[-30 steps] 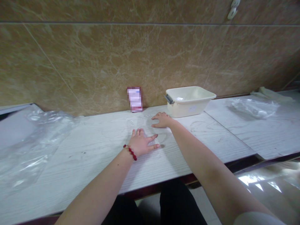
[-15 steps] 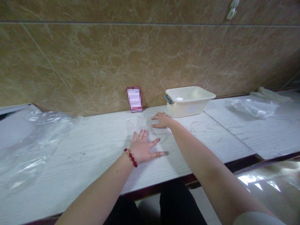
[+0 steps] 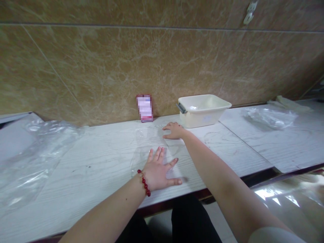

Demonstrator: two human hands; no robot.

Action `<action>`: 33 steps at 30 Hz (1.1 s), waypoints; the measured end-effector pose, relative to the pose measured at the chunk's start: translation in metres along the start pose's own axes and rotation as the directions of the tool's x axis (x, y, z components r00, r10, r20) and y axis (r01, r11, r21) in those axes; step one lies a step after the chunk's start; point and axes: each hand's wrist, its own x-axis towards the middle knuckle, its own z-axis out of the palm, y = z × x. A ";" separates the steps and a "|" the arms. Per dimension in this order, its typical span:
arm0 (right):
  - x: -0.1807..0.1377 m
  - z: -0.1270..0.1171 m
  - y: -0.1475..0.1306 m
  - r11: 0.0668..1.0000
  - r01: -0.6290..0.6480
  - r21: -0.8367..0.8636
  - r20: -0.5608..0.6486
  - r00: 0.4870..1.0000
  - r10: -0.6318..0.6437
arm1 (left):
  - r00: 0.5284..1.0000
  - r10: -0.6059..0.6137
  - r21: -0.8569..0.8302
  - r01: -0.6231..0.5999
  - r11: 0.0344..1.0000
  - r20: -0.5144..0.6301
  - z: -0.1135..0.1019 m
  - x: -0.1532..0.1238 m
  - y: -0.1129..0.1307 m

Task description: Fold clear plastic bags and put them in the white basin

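A clear, flat plastic bag [image 3: 148, 141] lies on the white wood-grain table [image 3: 96, 168] in front of me, hard to see against the surface. My left hand [image 3: 160, 170], with a red bead bracelet at the wrist, lies flat on the bag's near end, fingers spread. My right hand [image 3: 173, 131] rests palm down on the bag's far end, fingers lightly curled, pressing on the plastic. Neither hand grips anything.
A cream plastic tub [image 3: 204, 109] with a grey handle stands at the tiled wall, just right of my right hand. A small blurred card [image 3: 144, 108] leans on the wall. Crumpled clear plastic lies at far left [image 3: 37, 148] and at right [image 3: 270, 116].
My left hand has slid toward me along the bag, from the middle to the table's near edge. My right hand has stayed in place.
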 end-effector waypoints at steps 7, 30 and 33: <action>-0.004 -0.004 -0.004 1.000 -0.013 0.007 -0.003 1.000 0.013 | 0.984 0.170 -0.108 -0.176 0.979 -0.058 -0.014 -0.018 0.022; -0.063 -0.018 -0.033 0.987 0.157 -0.027 0.013 0.988 -0.157 | 0.875 -0.231 -0.252 0.131 0.959 -0.426 0.033 -0.100 -0.061; -0.079 -0.011 -0.038 0.989 0.132 -0.061 0.004 0.991 -0.132 | 0.873 -0.242 -0.241 0.149 0.959 -0.425 0.034 -0.097 -0.060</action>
